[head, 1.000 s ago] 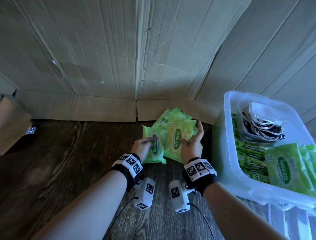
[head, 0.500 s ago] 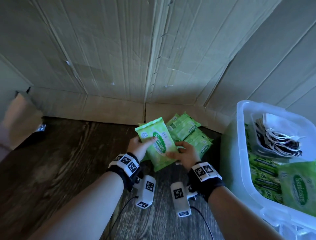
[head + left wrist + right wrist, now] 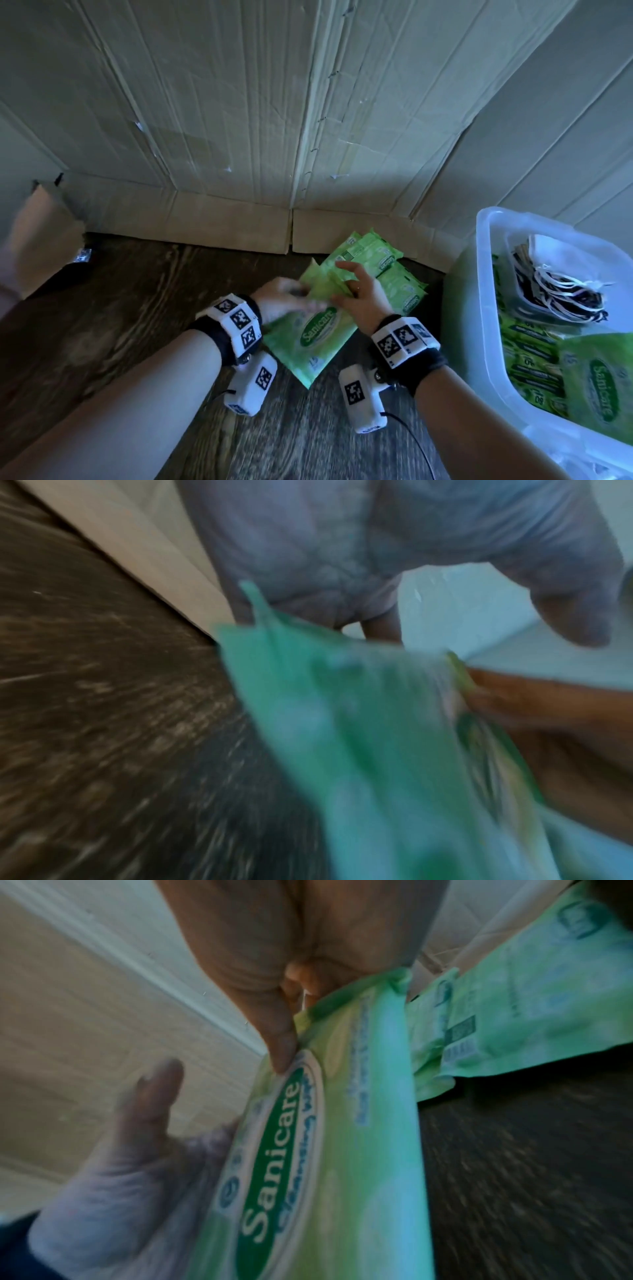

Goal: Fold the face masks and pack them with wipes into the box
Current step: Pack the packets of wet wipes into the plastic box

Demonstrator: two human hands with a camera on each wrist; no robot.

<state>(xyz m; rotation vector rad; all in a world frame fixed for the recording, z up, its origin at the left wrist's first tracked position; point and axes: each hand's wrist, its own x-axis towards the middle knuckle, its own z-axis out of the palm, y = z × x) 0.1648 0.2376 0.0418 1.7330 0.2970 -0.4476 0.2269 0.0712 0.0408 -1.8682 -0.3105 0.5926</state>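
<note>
I hold a green Sanicare wipes pack (image 3: 308, 342) just above the dark table, its label facing up. My right hand (image 3: 356, 294) pinches its far end: in the right wrist view the thumb (image 3: 281, 1042) presses on the pack (image 3: 325, 1150). My left hand (image 3: 284, 298) lies against the pack's left side, and its thumb (image 3: 157, 1085) stands clear of it. The left wrist view is blurred and shows the pack (image 3: 359, 737) below my left fingers. More loose packs (image 3: 373, 255) lie behind. The clear plastic box (image 3: 462, 325) stands at the right.
Inside the box lie several wipes packs (image 3: 603, 387) and a small clear tub of folded masks (image 3: 565, 291). Cardboard walls (image 3: 239, 120) close off the back of the dark wooden table (image 3: 120, 325). A cardboard flap (image 3: 41, 240) juts in at the far left.
One pack came up off the pile between both hands, then tipped down toward me. My left thumb has come off its front, and my right hand has moved onto its far end.
</note>
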